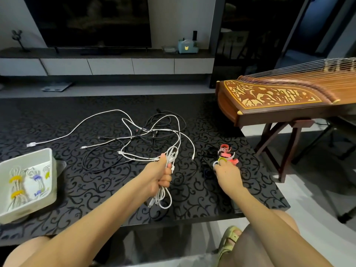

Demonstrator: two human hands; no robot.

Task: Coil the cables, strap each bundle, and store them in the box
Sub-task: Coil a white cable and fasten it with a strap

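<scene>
Sitting far left on the tabletop (100, 191), white box (52, 170) holds strapped bundles (16, 186). Loose cables (152, 130) tangled mid-tabletop. Left hand (159, 176) clenched round coiled white cable (163, 197), loops hanging below fist. Right hand (227, 174) pinches yellow strap (223, 160) beside pink straps (227, 154).

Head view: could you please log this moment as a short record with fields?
left hand: grips a coiled white cable, loops hanging below the fist
right hand: pinches a yellow strap at the strap pile
box: at the table's left edge, holds strapped bundles with yellow and purple straps
loose cables: white and black, tangled mid-table
table: black, scroll-patterned
stage: held cable not yet strapped
</scene>
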